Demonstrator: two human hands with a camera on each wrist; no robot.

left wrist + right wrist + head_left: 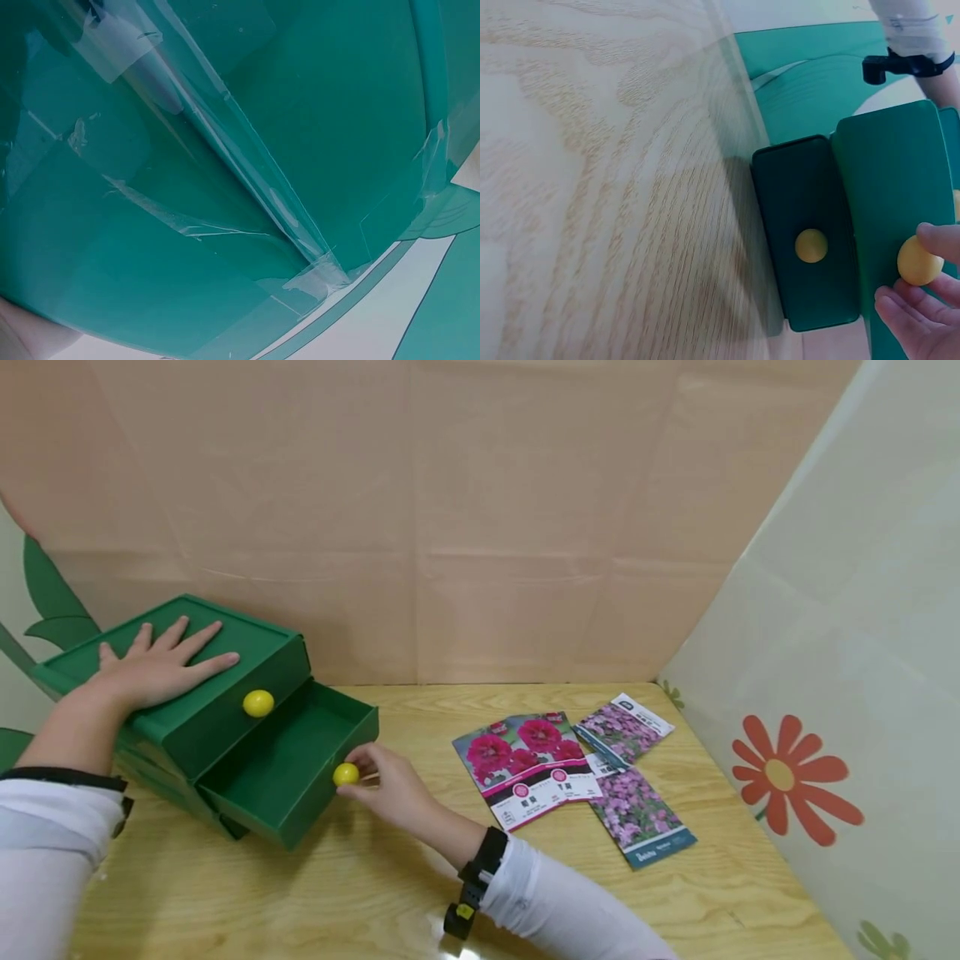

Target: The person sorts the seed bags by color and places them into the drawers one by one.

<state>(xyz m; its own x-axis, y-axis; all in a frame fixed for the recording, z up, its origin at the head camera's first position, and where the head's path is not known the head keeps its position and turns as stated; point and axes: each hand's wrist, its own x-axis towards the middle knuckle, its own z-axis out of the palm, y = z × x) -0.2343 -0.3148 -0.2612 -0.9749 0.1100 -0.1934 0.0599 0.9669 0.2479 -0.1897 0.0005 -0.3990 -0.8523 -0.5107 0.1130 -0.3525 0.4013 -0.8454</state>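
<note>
Your left hand (161, 664) is lying flat with the fingers spread on top of the green drawer box (187, 635), which sits near the left edge of the tabletop (390, 877), back toward the wall. Your right hand (390, 787) has its fingertips pinched round the yellow knob (346, 774) of the middle drawer (288, 772) — that drawer is pulled well out and looks empty from the head view.

Stuff that could bite you here:

- The drawer is already a long way out. One more tug and it may come right off its runners and tip down onto the tabletop, since only a small knob is holding it.
- The knob is round and smooth-looking, and you've only got fingertips on it. A sideways pull could make them slip off, or skew the drawer so it jams.
- The box seems light. If your flat palm eases up, the whole thing could slide toward you or rock forward with the drawer's weight hanging out front.
- The top drawer's knob (258, 702) sits right above the open one — easy to knock with your knuckles.

The seed packets (525, 768) lie fanned out past your right hand toward the right edge, a couple overlapping, so a careless sweep of your sleeve could scatter them. The right wrist view also shows a lower drawer (804, 240) pushed in.
</note>
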